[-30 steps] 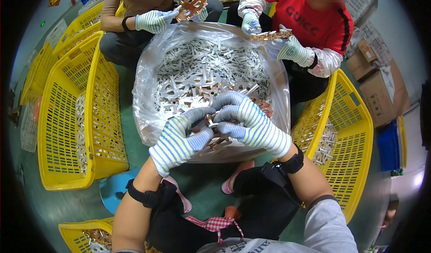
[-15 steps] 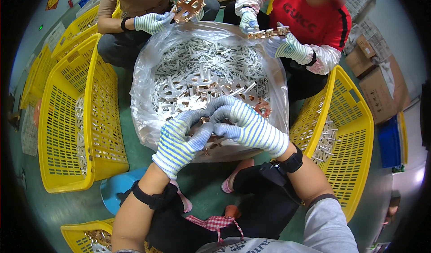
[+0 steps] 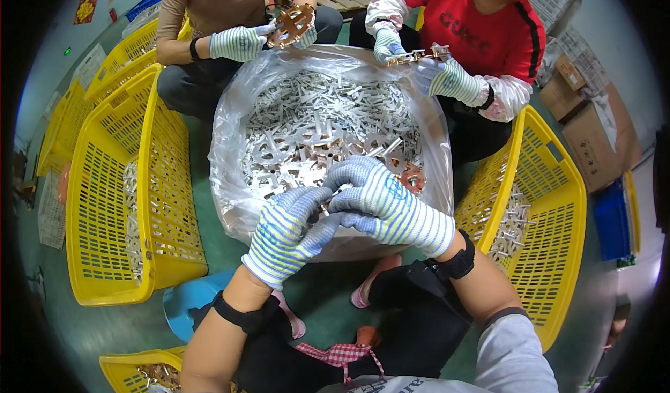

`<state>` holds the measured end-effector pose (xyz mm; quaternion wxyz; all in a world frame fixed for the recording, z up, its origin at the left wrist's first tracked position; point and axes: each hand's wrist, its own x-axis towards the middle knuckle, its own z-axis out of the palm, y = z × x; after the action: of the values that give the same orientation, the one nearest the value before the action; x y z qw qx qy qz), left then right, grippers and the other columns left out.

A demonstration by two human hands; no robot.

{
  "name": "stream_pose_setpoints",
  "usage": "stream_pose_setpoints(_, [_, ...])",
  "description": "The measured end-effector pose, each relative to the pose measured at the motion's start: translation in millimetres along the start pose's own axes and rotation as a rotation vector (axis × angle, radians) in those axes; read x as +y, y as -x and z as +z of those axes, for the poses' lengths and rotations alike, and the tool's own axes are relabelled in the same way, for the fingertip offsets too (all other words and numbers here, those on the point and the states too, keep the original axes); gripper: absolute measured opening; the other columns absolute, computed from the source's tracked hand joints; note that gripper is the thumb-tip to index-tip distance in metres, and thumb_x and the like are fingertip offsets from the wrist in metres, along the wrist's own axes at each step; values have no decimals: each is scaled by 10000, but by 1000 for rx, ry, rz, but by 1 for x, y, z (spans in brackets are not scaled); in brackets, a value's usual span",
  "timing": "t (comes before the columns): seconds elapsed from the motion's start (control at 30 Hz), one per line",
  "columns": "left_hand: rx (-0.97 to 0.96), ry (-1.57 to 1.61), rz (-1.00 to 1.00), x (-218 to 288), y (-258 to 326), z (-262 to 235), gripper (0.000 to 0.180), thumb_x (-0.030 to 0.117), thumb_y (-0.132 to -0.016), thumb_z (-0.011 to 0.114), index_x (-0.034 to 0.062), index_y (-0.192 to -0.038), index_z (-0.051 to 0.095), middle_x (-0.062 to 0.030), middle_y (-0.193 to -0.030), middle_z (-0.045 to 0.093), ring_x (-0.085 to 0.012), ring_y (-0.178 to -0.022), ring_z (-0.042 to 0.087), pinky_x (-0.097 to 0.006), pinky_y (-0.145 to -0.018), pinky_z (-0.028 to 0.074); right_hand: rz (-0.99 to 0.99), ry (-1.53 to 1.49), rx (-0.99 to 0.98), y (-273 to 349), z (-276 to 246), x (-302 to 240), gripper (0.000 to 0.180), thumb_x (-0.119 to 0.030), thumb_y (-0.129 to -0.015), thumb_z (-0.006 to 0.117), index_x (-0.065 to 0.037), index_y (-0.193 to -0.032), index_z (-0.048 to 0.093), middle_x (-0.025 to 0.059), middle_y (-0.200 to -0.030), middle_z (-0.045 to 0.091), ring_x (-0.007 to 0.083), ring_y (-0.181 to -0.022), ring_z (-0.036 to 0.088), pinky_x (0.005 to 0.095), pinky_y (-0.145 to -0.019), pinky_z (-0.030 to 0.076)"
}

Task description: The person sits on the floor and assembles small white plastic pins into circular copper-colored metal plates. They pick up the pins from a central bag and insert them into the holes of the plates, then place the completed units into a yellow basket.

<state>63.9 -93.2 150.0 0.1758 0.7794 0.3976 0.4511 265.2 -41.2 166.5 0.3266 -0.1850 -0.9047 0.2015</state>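
Both hands have drifted a little toward the person's right since a second ago, staying pressed together over the near rim of the clear plastic bag [image 3: 230,135]. Now the left hand [image 3: 289,236] in its striped glove has fingers curled inward, and the right hand [image 3: 387,208] arches over it, fingertips meeting; they seem closed together on a small metal part [image 3: 322,213], but it is almost wholly hidden, so I cannot tell how firmly either hand holds it, nor which way its long axis runs or points. It sits just above the bag's near edge, over the heap of silver stamped pieces [image 3: 314,131]. Judging from this, the part could slip from the gloved fingertips and vanish among its lookalikes, or fall outside the rim onto the floor, since the grip is right over that edge. Sharp stamped edges could also snag the knit glove. Yellow baskets [image 3: 112,204] flank the bag, and two other people opposite handle copper-coloured pieces [image 3: 293,24] with their own gloved hands.
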Motion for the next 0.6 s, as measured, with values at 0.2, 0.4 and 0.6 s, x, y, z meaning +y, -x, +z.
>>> stream_pose_setpoints(0.2, [-27,-50,-34,6,-3,0,329,165,-747,738,11,-1022,644,-131,-828,652,-267,-671,620,-357,-615,500,62,-69,-30,2,0,-3,184,-196,-772,679,-55,-886,647,128,-1010,598,340,-952,563,444,-828,434])
stream_pose_setpoints(0.4, [8,30,-93,5,-3,3,286,130,-771,712,-4,-1017,651,-148,-792,638,-286,-647,615,-367,-594,495,46,76,-60,-2,-4,-8,207,-217,-818,671,-42,-916,619,118,-1038,584,319,-981,550,419,-868,412])
stream_pose_setpoints(0.6, [30,525,-664,13,-4,0,283,160,-868,675,-22,-1083,651,-84,-835,679,-125,-707,640,-269,-633,527,78,-2,161,-4,-2,-13,189,-155,-756,696,-31,-877,619,143,-1016,596,352,-921,582,449,-800,460])
